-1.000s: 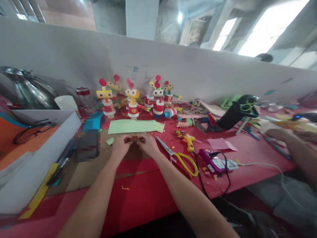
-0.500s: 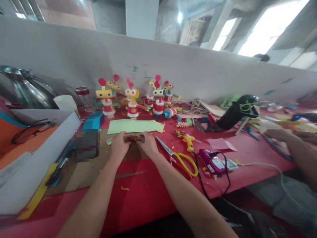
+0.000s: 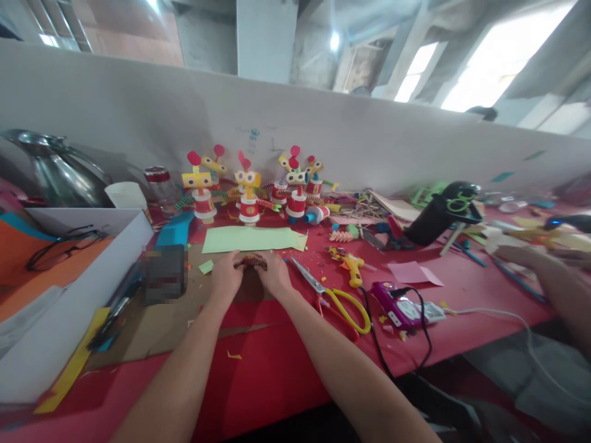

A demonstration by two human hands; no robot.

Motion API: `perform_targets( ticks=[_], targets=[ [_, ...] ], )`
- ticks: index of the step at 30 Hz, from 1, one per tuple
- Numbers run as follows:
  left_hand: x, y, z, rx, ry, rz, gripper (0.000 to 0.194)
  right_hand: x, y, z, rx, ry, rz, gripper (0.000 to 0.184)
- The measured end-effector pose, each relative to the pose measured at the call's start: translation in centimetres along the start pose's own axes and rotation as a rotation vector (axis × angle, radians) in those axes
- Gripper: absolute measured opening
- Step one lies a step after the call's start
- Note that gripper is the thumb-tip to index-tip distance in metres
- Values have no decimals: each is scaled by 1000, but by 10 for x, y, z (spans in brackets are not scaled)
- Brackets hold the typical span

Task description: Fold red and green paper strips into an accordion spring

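Note:
Between my two hands is a folded paper spring (image 3: 252, 261), reddish and striped, like the arms of the paper figures. My left hand (image 3: 227, 274) is closed on its left end, and my right hand (image 3: 275, 272) pinches the right end. Both hands are low over a sheet of brown cardboard (image 3: 152, 326). Just beyond them lies a light green paper strip (image 3: 249, 239). Scissors (image 3: 330, 295) with yellow and red handles rest to the right of my right hand, blades pointing toward it.
Several paper-cup figures (image 3: 249, 203) stand at the back. Right are a yellow glue gun (image 3: 351, 267), a purple power strip (image 3: 399, 304) with cords, and a black cup (image 3: 431, 215). A white box (image 3: 87, 277) holds glasses at left. Another person's hand (image 3: 521, 258) works far right.
My hands have drawn slightly closer together, and the spring between them looks shorter and more covered by the fingers. The whole view has shifted a little.

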State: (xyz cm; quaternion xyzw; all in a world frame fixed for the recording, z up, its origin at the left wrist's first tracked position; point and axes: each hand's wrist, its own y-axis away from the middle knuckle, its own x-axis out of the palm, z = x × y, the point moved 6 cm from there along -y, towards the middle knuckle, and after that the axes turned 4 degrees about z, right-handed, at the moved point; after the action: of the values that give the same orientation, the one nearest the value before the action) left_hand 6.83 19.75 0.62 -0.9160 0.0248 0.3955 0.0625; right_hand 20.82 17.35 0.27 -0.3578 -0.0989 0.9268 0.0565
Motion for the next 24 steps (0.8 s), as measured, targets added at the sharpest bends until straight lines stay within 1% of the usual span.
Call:
perform_targets(
  ticks=[4, 10, 13, 17, 21, 24],
  targets=[
    [0, 2, -2, -2, 8, 1, 43, 3, 0, 2, -2, 17, 11, 41],
    [3, 1, -4, 20, -26, 21, 44, 4, 0, 5, 58, 109, 16, 40],
    [4, 0, -2, 21, -69, 2, 43, 5, 1, 9, 91, 184, 13, 39],
    [6, 1, -2, -10, -99, -10, 46, 7, 3, 13, 152, 293, 20, 36],
    [6, 3, -5, -7, -84, 4, 49, 8, 4, 13, 153, 271, 29, 37],
    [4, 3, -6, -21, -68, 13, 51, 6, 3, 13, 97, 203, -5, 43]
  ],
)
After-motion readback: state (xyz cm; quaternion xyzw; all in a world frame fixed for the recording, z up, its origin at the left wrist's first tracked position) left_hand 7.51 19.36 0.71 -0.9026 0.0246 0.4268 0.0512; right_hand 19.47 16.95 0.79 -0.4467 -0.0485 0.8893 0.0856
